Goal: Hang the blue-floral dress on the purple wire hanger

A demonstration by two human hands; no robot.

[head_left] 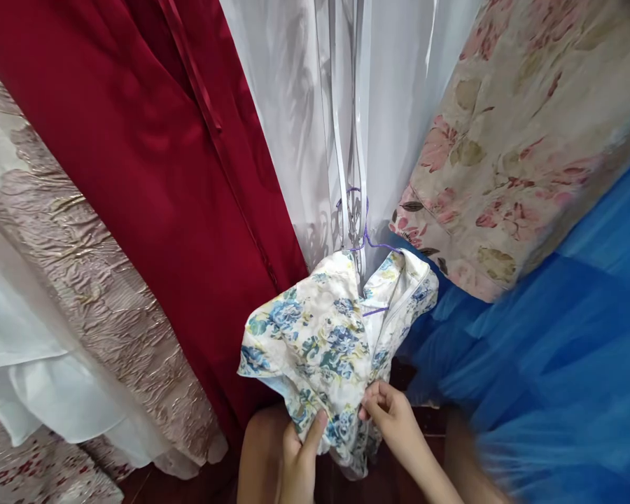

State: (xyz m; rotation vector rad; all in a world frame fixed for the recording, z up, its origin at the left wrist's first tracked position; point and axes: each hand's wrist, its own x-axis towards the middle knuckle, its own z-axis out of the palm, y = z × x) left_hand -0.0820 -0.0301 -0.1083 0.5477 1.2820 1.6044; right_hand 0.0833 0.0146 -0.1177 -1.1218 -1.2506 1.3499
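A short-sleeved blouse with blue and yellow flowers on white hangs in front of me on a purple wire hanger. Its front is partly open at the neck, where the bar of the hanger shows. My left hand grips the lower left part of the blouse, thumb on top and fingers behind the cloth. At the right front edge my right hand pinches the fabric between thumb and fingers. The lower hem is crumpled and partly hidden by my hands.
Two white straps run down to the hanger before a white garment. A red satin dress hangs left, beside a textured pinkish garment. Right are a floral garment and blue tulle. Dark floor shows below.
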